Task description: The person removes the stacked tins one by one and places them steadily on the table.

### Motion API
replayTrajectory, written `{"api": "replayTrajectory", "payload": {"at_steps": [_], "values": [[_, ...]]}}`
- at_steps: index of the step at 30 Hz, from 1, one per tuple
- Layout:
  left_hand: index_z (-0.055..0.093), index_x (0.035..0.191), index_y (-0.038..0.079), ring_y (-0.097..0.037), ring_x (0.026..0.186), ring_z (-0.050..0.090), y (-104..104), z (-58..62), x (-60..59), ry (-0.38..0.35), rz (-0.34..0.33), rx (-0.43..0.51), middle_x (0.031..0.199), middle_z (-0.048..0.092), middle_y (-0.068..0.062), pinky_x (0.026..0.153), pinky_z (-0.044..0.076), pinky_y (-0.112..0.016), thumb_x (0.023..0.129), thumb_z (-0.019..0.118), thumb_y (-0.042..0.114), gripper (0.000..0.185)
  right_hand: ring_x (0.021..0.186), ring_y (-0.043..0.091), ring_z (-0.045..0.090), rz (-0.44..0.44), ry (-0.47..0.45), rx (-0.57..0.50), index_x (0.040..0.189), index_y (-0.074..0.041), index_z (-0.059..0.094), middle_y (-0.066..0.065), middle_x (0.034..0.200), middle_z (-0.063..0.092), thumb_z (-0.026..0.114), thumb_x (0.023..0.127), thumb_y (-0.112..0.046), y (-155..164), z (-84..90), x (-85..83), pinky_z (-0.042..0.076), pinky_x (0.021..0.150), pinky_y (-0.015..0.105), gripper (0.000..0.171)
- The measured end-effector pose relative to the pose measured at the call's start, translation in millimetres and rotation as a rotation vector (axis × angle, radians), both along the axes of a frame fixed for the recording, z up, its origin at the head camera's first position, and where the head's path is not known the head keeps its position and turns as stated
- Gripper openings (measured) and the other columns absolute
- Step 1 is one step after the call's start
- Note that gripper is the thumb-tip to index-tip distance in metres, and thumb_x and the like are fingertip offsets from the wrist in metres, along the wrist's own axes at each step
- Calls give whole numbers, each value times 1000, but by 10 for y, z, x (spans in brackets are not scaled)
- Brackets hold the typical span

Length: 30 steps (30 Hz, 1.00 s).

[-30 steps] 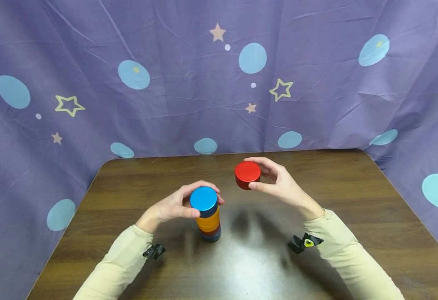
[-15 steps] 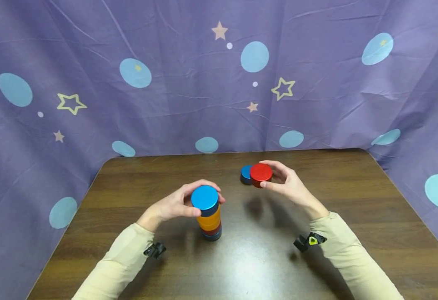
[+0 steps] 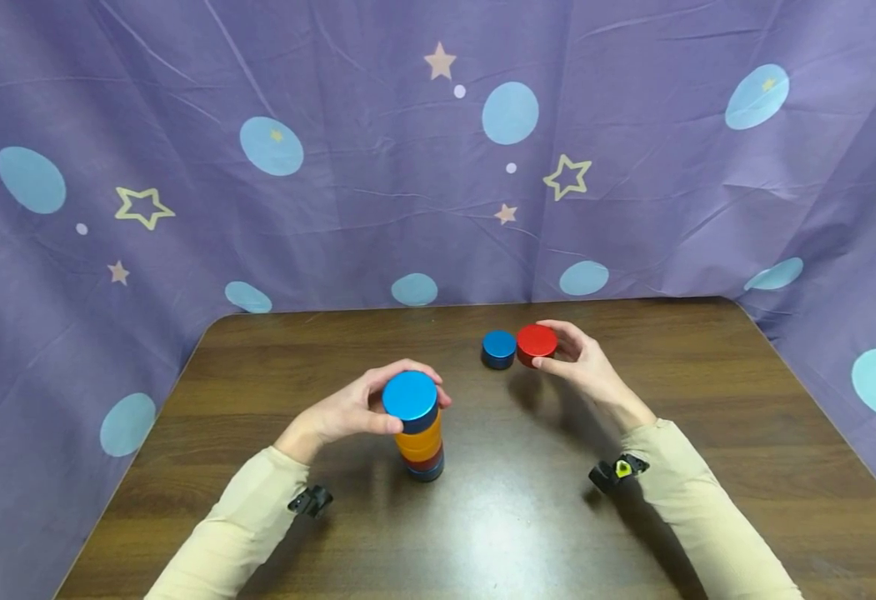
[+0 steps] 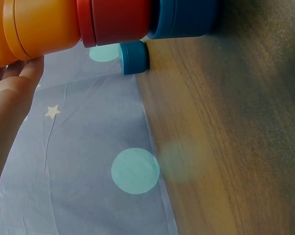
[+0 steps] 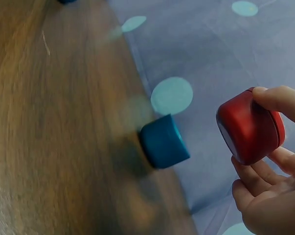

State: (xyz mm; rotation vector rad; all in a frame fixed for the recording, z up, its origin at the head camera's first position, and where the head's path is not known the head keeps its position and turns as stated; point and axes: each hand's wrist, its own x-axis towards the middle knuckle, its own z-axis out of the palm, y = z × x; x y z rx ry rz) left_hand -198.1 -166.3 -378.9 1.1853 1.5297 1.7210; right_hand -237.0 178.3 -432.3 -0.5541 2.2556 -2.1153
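- Here's the stack of round canisters, upright near the middle of the table: blue on top, then orange, red, and blue at the base. That much stands built.
- Out toward the far edge, right of centre, the lone blue canister sits on the surface, apart from the stack.
- And the red canister? Up off the surface, just right of that blue one, so its placing looks unfinished.
- Left hand: reaching in from the left edge, thumb nearer the viewer, fingers curled round the stack's upper part, a steadying hold by the look of it.
- Right hand: stretched toward the far edge, pinching the red canister's sides between thumb and fingers, wrist angled inward.
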Motion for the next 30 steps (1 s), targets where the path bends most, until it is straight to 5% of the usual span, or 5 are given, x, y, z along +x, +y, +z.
{"api": "replayTrajectory", "payload": {"at_steps": [12,21,30], "values": [[46,133,7,-52,119,43,-11,9,14,-4,4,-2,127,56,-20,99,42,-48,90,68,27,52,100,8,59,-54,-51,35,136,10,42,30,126,52,69,82,9,15,-240,-205,47,85,18,60],[46,133,7,-55,119,42,-3,-4,19,4,3,-1,128,55,-21,100,41,-49,90,67,27,52,113,37,53,-118,-111,121,137,10,42,32,132,49,69,83,6,63,-390,-307,44,91,23,60],[46,133,8,-51,120,44,-6,0,26,-3,8,-2,128,55,-22,100,41,-49,90,67,29,52,102,29,57,-129,-120,180,136,8,44,30,129,52,70,83,3,69,-526,-405,44,82,17,59]]}}
